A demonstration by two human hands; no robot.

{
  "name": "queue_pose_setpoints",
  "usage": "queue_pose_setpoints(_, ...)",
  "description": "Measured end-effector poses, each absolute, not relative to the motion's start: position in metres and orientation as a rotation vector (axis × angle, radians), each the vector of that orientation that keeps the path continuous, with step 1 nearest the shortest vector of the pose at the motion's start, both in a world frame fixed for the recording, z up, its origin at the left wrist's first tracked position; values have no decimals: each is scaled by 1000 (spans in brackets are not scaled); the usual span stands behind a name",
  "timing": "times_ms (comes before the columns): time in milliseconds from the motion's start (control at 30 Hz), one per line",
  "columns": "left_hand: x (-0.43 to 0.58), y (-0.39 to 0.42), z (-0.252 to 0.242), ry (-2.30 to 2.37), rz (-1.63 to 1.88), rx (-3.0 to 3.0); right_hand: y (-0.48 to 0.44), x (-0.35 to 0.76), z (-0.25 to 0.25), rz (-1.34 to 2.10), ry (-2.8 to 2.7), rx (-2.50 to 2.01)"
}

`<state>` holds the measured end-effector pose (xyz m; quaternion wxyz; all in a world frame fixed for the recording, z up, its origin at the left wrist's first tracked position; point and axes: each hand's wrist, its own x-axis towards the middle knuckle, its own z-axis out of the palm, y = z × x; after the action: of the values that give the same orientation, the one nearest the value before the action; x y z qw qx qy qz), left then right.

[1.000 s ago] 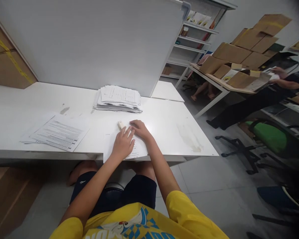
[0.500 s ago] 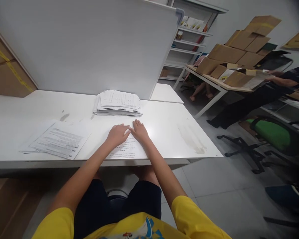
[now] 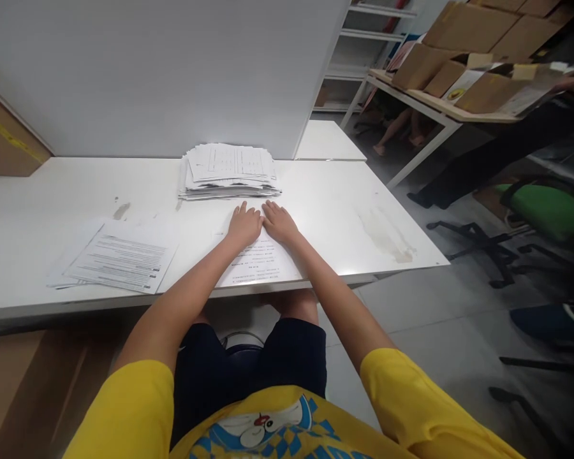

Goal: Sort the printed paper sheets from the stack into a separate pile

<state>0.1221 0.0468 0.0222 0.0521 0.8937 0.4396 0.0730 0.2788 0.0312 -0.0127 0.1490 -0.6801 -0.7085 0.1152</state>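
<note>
A printed sheet of paper (image 3: 263, 261) lies on the white table in front of me, close to its front edge. My left hand (image 3: 245, 224) rests flat on the upper part of the sheet, fingers stretched forward. Beside it, my right hand (image 3: 280, 222) also lies flat on the paper's top, fingers extended, the two hands nearly touching at the thumbs. Both forearms cover parts of the sheet's sides. Just beyond the fingertips sits a thick stack of papers (image 3: 229, 169). Further left, several loose printed sheets (image 3: 119, 255) lie overlapping.
A large white board (image 3: 182, 76) stands behind the table (image 3: 325, 210). A cardboard box (image 3: 9, 137) is at the far left. On the right are a second table with cardboard boxes (image 3: 463, 32), a person in dark trousers (image 3: 478, 153), and a green chair (image 3: 550, 207).
Both hands have slid forward, away from me and slightly right, onto the sheet's upper part. More of the printed sheet shows now. The view has tilted down a little.
</note>
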Motion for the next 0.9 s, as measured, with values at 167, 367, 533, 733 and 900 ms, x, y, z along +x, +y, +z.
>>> queue_pose_setpoints(167,125,48,29,1358,196,2642,30,277,-11,289,-2056,-1973)
queue_pose_setpoints(367,116,46,56,1144,586,2645,23,289,-8,377,-1831,-1791)
queue_pose_setpoints(533,71,49,57,1248,754,2660,-22,285,4,219,-1543,-1606)
queue_pose_setpoints(733,31,55,18,1480,514,2337,-136,240,-12,23,-2214,-1429)
queue_pose_setpoints(900,32,61,14,1445,658,2122,-195,263,-6,-183,-2176,-1389)
